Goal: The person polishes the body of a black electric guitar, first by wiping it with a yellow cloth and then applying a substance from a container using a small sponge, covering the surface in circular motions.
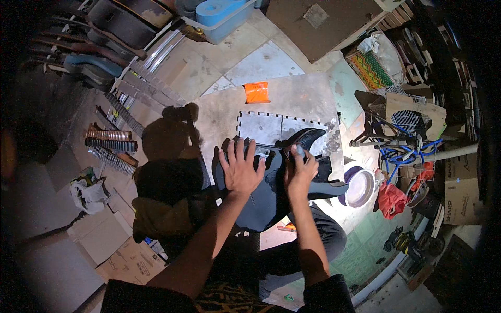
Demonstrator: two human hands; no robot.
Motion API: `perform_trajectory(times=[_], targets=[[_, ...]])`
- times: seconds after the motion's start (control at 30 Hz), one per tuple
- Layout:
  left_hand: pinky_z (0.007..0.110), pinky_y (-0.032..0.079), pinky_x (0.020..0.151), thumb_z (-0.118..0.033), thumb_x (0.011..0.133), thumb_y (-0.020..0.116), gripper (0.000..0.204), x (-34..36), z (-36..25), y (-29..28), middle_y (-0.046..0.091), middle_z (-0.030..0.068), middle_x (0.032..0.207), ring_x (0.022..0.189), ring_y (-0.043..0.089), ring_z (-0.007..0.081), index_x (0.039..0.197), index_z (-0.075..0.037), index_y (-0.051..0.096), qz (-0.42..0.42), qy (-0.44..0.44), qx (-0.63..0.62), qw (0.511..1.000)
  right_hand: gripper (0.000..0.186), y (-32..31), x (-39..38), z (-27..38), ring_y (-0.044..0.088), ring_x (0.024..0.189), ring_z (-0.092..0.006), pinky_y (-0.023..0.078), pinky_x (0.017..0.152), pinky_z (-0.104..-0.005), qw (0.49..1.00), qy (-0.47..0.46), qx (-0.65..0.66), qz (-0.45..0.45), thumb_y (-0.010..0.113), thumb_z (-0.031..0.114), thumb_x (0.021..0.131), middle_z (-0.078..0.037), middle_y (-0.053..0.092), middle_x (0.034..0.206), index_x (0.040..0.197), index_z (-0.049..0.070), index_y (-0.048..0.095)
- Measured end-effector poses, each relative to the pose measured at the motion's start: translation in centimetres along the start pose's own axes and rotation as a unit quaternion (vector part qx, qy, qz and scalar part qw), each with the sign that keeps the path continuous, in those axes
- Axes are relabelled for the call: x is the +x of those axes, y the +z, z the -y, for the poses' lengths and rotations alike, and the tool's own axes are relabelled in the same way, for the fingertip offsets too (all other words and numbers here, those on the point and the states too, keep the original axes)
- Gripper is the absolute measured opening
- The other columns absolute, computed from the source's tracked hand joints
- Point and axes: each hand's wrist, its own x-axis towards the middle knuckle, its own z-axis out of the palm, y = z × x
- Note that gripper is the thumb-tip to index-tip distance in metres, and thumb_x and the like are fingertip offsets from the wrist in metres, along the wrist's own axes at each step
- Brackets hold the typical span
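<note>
Now resting the left hand (243, 169) spread and unclenched on a dark guitar body (263, 206). Grasping a small bluish piece (300, 151) with the right hand (302, 171), farther right

Harsh light whitens the bucket (360, 188) and throws a hard shadow (165, 136) left; dark edges bend.

Black short sleeves (327, 296), yellow-patterned shirt front (232, 301)

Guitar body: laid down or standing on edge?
Laid down: the dark guitar body shows its broad side upward, with the left hand spread on it.
</note>
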Motion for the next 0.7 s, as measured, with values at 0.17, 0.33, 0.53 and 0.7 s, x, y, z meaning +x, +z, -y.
perform_trajectory(times=[0.17, 0.33, 0.53, 0.7], targets=[[0.063, 0.018, 0.117, -0.044, 0.090, 0.060, 0.060, -0.4, -2.1, 0.4, 0.048, 0.0131, 0.143, 0.141, 0.034, 0.0354, 0.142, -0.015, 0.054, 0.009, 0.044, -0.023, 0.999, 0.036, 2.9, 7.0, -14.8, 0.055, 0.101, -0.0424, 0.042, 0.083, -0.0495, 0.986, 0.051, 0.082, -0.137, 0.066, 0.009, 0.092, -0.024, 0.060, 0.108, 0.127, 0.007, 0.064], [0.062, 0.020, 0.117, -0.041, 0.090, 0.062, 0.059, -0.2, -0.1, 0.3, 0.047, 0.0137, 0.143, 0.141, 0.035, 0.0366, 0.142, -0.014, 0.054, 0.003, 0.001, -0.007, 1.000, 0.051, 0.5, -0.6, 0.6, 0.051, 0.113, -0.0453, 0.040, 0.094, -0.0545, 0.999, 0.041, 0.022, 0.028, 0.062, 0.008, 0.090, -0.027, 0.054, 0.126, 0.140, 0.020, 0.058], [0.062, 0.020, 0.117, -0.041, 0.091, 0.061, 0.057, 0.0, -0.9, 0.2, 0.047, 0.0140, 0.143, 0.141, 0.035, 0.0367, 0.141, -0.014, 0.054, -0.004, 0.025, -0.015, 1.000, 0.043, 0.3, 7.0, -6.3, 0.051, 0.110, -0.0441, 0.040, 0.090, -0.0514, 0.995, 0.067, -0.012, -0.069, 0.066, 0.014, 0.092, -0.026, 0.056, 0.120, 0.135, 0.017, 0.061], [0.062, 0.020, 0.118, -0.041, 0.092, 0.060, 0.058, -0.2, 0.1, 0.5, 0.047, 0.0142, 0.144, 0.142, 0.034, 0.0367, 0.143, -0.014, 0.053, -0.011, 0.010, -0.002, 1.000, 0.054, 0.8, -3.7, 2.7, 0.049, 0.116, -0.0446, 0.038, 0.098, -0.0539, 0.999, -0.005, 0.036, 0.031, 0.062, 0.009, 0.087, -0.026, 0.053, 0.127, 0.139, 0.025, 0.058]])
